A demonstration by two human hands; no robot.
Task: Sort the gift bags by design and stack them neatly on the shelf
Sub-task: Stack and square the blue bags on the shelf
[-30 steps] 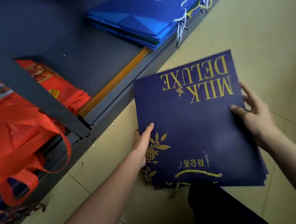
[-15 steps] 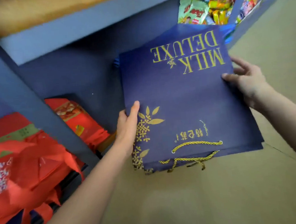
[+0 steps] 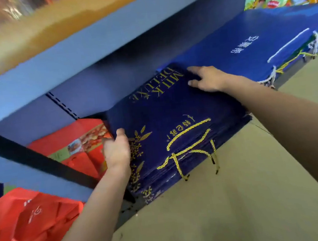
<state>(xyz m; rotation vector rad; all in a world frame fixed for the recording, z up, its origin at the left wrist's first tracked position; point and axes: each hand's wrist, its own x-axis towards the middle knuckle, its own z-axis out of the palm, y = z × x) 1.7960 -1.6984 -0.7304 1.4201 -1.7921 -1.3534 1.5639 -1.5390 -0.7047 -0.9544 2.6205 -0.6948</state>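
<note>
Head view, both hands, left hand (image 3: 116, 153), right hand (image 3: 208, 78), gripping navy bags (image 3: 174, 122), red bags (image 3: 78, 143) left, blue bags (image 3: 253, 43) right.

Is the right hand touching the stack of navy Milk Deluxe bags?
Touching. The head view shows the right hand lying on the top right corner of the navy Milk Deluxe bags, thumb pressed onto the top bag, with no gap visible.
</note>
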